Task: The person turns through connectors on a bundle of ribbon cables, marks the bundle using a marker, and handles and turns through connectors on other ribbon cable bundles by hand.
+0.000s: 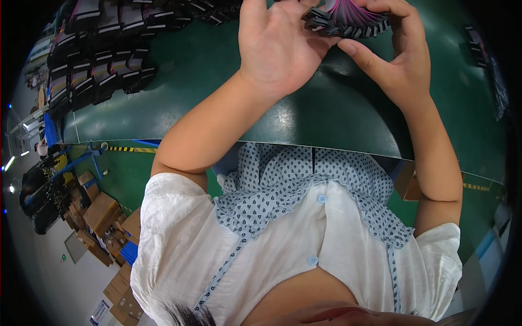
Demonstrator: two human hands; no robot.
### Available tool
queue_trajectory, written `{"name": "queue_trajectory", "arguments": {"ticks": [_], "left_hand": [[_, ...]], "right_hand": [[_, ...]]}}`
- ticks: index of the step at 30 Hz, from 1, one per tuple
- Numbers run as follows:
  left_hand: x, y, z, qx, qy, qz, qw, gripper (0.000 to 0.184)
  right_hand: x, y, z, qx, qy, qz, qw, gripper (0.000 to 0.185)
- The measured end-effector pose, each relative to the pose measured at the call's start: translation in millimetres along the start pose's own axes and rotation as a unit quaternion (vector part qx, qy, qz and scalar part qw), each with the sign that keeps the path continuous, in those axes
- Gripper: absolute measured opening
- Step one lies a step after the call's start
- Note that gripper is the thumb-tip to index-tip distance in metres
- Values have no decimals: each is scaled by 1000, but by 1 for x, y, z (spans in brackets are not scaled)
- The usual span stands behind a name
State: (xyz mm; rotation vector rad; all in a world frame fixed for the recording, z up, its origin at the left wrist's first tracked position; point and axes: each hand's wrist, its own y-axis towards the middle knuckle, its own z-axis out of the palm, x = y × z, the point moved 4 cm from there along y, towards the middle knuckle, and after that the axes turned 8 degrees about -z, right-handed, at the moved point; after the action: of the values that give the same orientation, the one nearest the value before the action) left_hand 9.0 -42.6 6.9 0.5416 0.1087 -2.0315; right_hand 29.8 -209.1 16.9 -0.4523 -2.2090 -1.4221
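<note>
At the top edge, a fanned bundle of pink and purple wires with black connectors (pixel 353 24) is between both hands. My left hand (pixel 283 51) is palm up, its thumb raised to the left, and the bundle's left end rests across its fingers, partly cut off by the frame. My right hand (pixel 405 62) curls round the right side of the bundle, with fingers at the wires and the thumb just below the connectors. More black connectors with wires (pixel 98 70) lie in rows on the green table (pixel 212 103) at the upper left.
Further dark connectors (pixel 477 46) and a plastic-like wrapping (pixel 497 89) lie at the far right. The near table edge crosses below my forearms. Cardboard boxes (pixel 101 213), a blue frame (pixel 81 158) and a distant person (pixel 42 146) are at the left.
</note>
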Motion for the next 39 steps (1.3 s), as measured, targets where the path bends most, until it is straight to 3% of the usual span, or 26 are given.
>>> {"name": "queue_trajectory", "arguments": {"ticks": [5,12,18,21,24,30,33,36,39], "left_hand": [[1,0,2,1,-4,3,1000,95],[4,-1,-1,-2,5,28,1000,95],[6,-4,0,-61,86,5,994,96],[7,-5,-1,-29,72,4,997,97],[7,-6,1,-59,94,9,994,97],[3,-5,-2,-4,65,-15,998,94],[1,-3,-6,50,-20,-46,998,89],[4,-2,-1,-46,-4,-4,999,85],[2,-3,-5,-35,-35,-26,998,83]], "right_hand": [[13,4,-3,18,-54,37,998,70],[10,-2,-1,4,-47,6,999,76],[17,1,-3,23,-70,13,997,78],[21,2,-4,35,-84,26,996,78],[21,0,-4,34,-78,32,996,79],[19,0,-2,33,-66,9,997,80],[17,2,-5,32,-80,-38,996,78],[16,3,-9,46,-89,-60,993,73],[14,-1,-9,42,-80,-45,995,70]]}}
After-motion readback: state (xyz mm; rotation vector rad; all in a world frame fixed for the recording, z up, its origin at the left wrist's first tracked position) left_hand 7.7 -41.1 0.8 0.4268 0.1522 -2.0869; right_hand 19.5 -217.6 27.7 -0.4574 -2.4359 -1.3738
